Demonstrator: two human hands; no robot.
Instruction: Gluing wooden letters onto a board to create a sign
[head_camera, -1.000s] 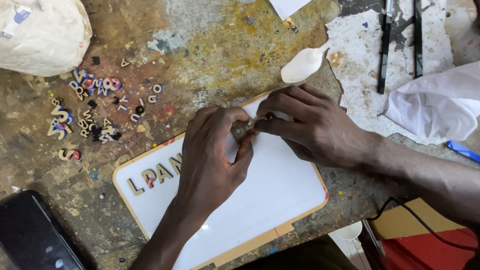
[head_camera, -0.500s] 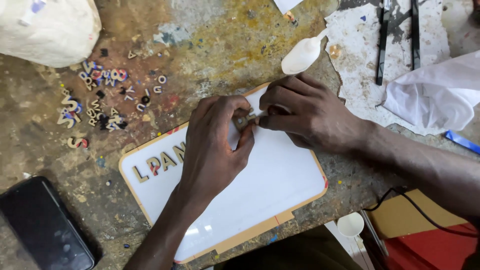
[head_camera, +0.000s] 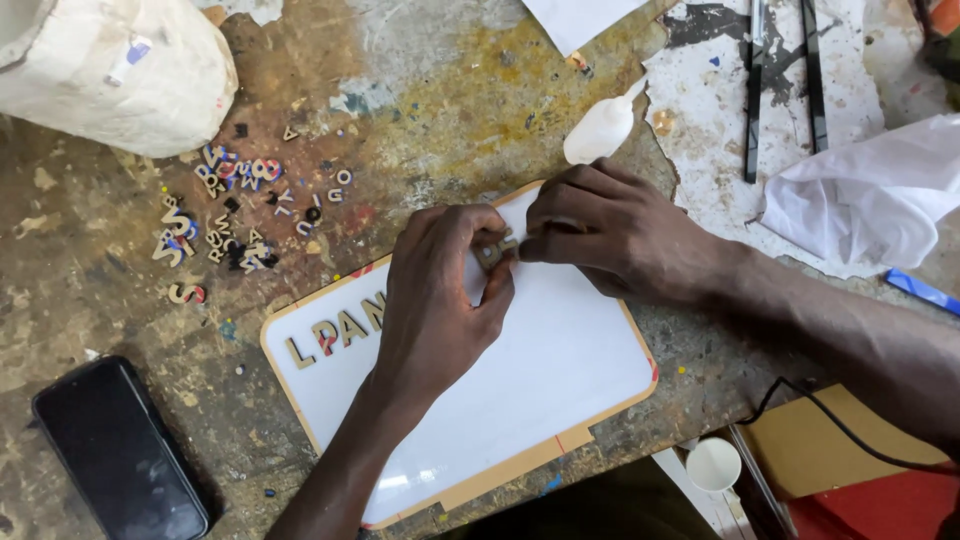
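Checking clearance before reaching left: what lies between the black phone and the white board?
In the head view, only bare, stained tabletop separates the black phone from the white board, apart from tiny specks.

at your lower left a dark phone (head_camera: 120, 450) lies flat on the table, its rectangular black screen unlit. in front of you sits a white rounded sign board (head_camera: 560, 380) with an orange-tan rim, tilted, a few small wooden letters (head_camera: 335, 335) stuck along its left end. far upper left, a white bag (head_camera: 110, 70) carries a small pale label (head_camera: 128, 58).

Loose letters (head_camera: 225, 215) lie left of the board (head_camera: 560, 370), phone (head_camera: 120, 450) below.
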